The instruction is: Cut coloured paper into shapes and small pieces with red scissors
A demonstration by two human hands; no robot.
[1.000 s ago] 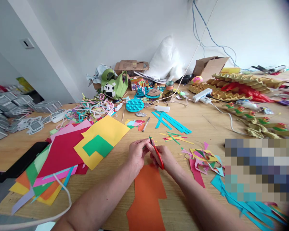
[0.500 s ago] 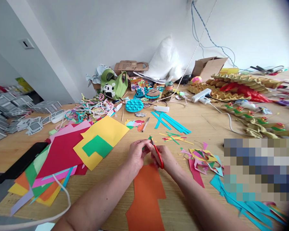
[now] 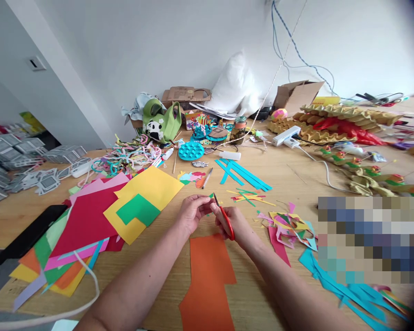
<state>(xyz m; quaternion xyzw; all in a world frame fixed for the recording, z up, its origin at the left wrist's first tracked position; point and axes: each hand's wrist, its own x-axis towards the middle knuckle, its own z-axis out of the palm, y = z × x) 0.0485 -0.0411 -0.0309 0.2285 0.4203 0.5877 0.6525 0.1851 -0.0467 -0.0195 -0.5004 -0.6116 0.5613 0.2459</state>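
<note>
At the near edge of the table (image 3: 279,161), an orange sheet (image 3: 207,280) lies between your forearms, its far end just short of your hands. Beyond it, your right hand (image 3: 229,223) is closed around red-handled scissors (image 3: 227,224), with the handle low on the palm side. Your left hand (image 3: 195,214) pinches a tiny green piece of paper (image 3: 211,195) between thumb and fingers; most of it is hidden, so you cannot tell its outline or long axis from here.

The relation to watch is at the fingertips: the scissors' long axis runs away from you and leans left, so the tip sits just beside the green piece, on its right. Your left hand is the nearer one to that paper; your right reaches it only through the blades. Whether the blades are parted, you cannot tell.

To your left, well apart from the scissors, a green sheet (image 3: 138,209) lies on a yellow sheet (image 3: 165,184). To your right is a heap of paper scraps (image 3: 291,225). Farther ahead come thin strips (image 3: 251,197), a pen (image 3: 208,178), crossed blue strips (image 3: 244,174) and, near the wall, a green bag (image 3: 162,122).
</note>
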